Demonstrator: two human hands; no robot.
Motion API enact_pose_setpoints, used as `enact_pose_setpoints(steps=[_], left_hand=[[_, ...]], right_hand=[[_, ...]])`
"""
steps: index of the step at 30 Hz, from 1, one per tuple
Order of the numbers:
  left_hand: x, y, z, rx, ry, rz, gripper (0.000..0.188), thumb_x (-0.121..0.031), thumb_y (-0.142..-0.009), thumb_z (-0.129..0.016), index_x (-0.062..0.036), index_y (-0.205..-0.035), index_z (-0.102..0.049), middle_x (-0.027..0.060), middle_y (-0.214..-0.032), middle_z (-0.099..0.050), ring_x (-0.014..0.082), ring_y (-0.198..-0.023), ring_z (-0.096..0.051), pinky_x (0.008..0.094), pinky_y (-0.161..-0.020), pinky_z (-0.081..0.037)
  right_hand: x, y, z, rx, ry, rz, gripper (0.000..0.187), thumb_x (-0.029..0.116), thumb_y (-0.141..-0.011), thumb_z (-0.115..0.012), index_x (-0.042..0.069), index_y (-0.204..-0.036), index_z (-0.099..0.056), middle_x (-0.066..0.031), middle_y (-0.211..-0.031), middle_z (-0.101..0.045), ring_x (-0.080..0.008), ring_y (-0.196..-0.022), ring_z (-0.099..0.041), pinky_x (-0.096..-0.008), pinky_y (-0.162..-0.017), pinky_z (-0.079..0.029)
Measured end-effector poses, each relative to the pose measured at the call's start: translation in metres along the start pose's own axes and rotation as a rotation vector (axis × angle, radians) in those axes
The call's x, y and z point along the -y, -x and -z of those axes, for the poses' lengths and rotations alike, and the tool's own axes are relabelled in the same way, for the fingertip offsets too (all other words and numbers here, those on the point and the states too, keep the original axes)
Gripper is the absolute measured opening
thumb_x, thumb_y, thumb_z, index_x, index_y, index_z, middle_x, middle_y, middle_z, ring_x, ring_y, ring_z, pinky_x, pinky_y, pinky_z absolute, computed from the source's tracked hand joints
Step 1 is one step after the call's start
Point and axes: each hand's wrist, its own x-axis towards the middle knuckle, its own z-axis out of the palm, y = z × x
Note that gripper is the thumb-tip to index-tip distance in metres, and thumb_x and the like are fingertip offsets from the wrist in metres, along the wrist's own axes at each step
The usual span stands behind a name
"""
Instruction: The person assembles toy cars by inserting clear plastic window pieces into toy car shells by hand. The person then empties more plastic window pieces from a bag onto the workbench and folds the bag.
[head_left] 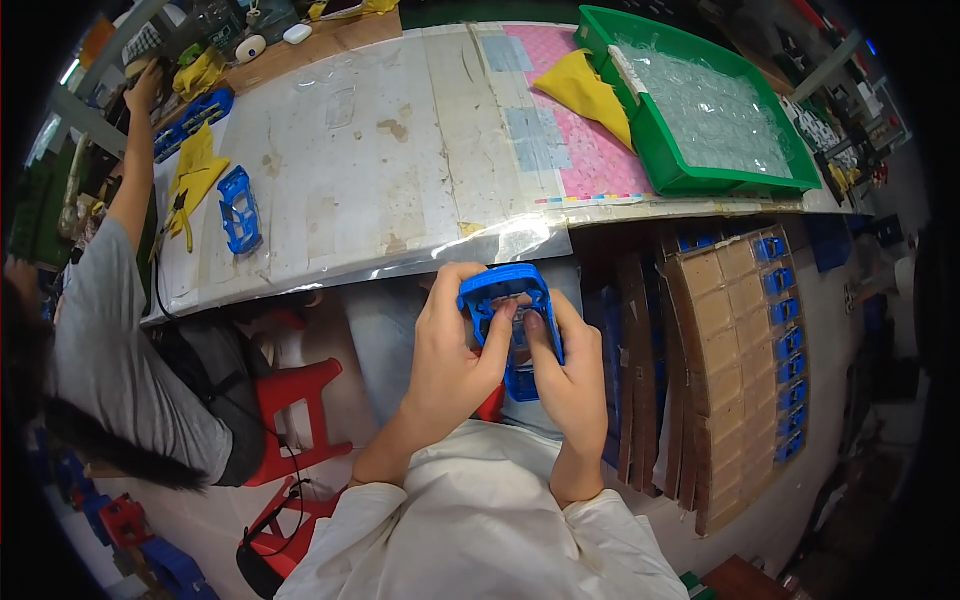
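Between my two hands is a blue plastic toy car body shell [518, 283], held in front of my chest near the table's front edge. My left hand [455, 345] wraps its left side, and my right hand [570, 375] grips the right side. Both thumbs reach into the hollow of the shell and press close together near its middle. Something clear seems to lie under the thumbs, but I cannot make out its shape. A similar blue shell [239, 210] rests on the table to the left.
A green tray [668, 150] of clear plastic pieces stands at the back right beside a yellow cloth [588, 97]. At right, a partitioned cardboard tray [715, 330] holds several blue shells. A co-worker [130, 350] sits at left by a red stool [305, 415], one arm over the table [340, 160].
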Motion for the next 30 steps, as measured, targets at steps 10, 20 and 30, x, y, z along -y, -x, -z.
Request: enact_pose_setpoints(steps=[10,20,30], left_hand=[[-0.0012,0.0029,-0.0008,0.054,0.002,0.087,0.015,0.0,-0.082,-0.055,0.0002,-0.096,-0.049,0.0081,-0.083,-0.057,0.0123,-0.076,-0.056,0.0232,-0.066,-0.044],[0.0041,0.0026,0.0022,0.124,-0.035,0.111,0.017,-0.001,-0.084,-0.054,0.0018,-0.098,-0.046,0.009,-0.083,-0.055,0.0129,-0.077,-0.056,0.0242,-0.065,-0.045],[0.006,0.0039,0.0054,0.12,-0.002,0.088,0.016,0.001,-0.082,-0.054,0.0027,-0.097,-0.047,0.0086,-0.086,-0.051,0.0147,-0.079,-0.055,0.0238,-0.067,-0.044]], right_hand=[[-0.0042,-0.0001,-0.0067,-0.053,-0.029,0.005,0.012,0.003,-0.084,-0.048,-0.001,-0.094,-0.053,-0.0114,-0.064,-0.056,-0.0118,-0.056,-0.055,-0.0255,-0.053,-0.042],[-0.0002,0.0007,-0.0074,-0.066,0.059,0.009,0.013,0.003,-0.084,-0.048,-0.001,-0.095,-0.054,-0.0111,-0.063,-0.056,-0.0121,-0.056,-0.056,-0.0254,-0.052,-0.042],[0.0025,0.0039,-0.0093,-0.053,0.104,0.016,0.015,0.0,-0.081,-0.048,-0.001,-0.096,-0.053,-0.0119,-0.063,-0.057,-0.0166,-0.055,-0.058,-0.0259,-0.052,-0.043]])
